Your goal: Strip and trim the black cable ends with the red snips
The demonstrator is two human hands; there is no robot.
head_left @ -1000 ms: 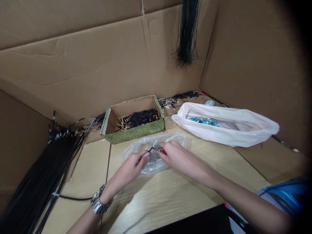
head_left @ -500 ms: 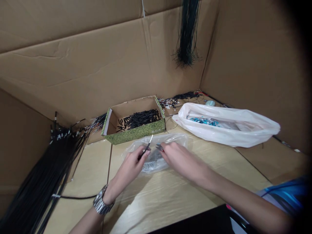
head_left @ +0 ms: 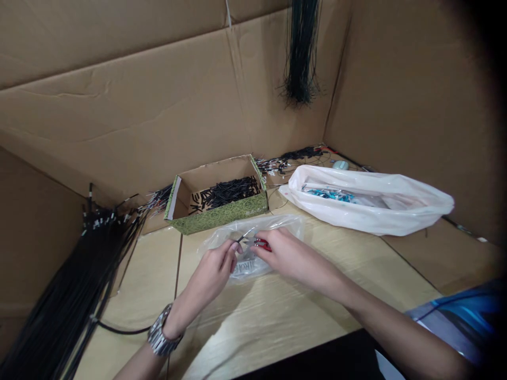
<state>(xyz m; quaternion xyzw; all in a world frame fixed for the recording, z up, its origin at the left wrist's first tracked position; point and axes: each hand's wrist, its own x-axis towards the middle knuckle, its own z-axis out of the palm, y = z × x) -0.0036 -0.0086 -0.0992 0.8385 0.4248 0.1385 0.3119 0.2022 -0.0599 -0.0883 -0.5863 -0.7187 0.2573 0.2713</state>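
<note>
My left hand (head_left: pixel 217 265), with a metal watch on its wrist, pinches a thin black cable (head_left: pixel 240 239) near its end. A pale tip of the cable points up and to the right. Small red-handled cutters (head_left: pixel 263 244) are gripped in my right hand (head_left: pixel 285 252). Their blades face the cable end and lie very close to it; I cannot tell whether they touch. Both hands are above a clear plastic bag (head_left: pixel 243 268) with printed lettering, lying on the wooden table (head_left: pixel 253 322).
Behind the bag stands a green-patterned box (head_left: pixel 222 216) of short black pieces. A white plastic bag (head_left: pixel 396 224) with blue and silver items lies right. Black cables (head_left: pixel 59 285) are heaped at left; dark strands (head_left: pixel 301 58) hang before the cardboard wall (head_left: pixel 158 105).
My left hand has tilted the cable end lower, toward the right. The cutters have turned in my right hand, showing more red handle, and their blades are now nearer the cable.
</note>
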